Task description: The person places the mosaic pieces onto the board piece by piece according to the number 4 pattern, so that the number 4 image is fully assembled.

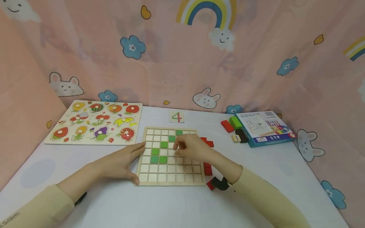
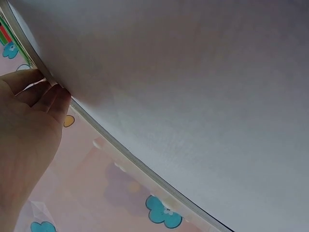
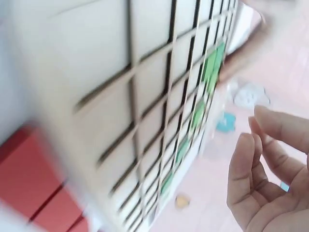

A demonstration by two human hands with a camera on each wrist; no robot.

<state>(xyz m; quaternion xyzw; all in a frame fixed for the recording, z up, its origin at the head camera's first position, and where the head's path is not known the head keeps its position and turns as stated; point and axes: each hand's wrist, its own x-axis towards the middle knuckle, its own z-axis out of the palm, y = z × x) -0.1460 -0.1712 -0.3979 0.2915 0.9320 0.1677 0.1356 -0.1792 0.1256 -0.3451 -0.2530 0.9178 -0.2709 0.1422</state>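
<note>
Two hands are at the grid board (image 1: 153, 168), which lies mid-tabletop (image 1: 128, 205). The right hand (image 1: 194, 147) is over its cells, grip loosely curled, thumb and fingertips near each other with nothing visible between. The left hand (image 1: 121, 161) has its fingers straight along the left edge, thumb at the near corner. Good handling probably means keeping the left hand firm and bringing the right fingertips straight down, so none of the six visible green squares (image 1: 163, 144) gets nudged. A pattern card (image 1: 176, 117) lies beyond the far edge. Red blocks (image 1: 208, 169) line the right edge, where the right forearm partly hides them and could brush them. Farther out are a fruit puzzle (image 1: 89, 139), left, and a box (image 1: 263, 129) beside loose blocks (image 1: 235, 122), right.
</note>
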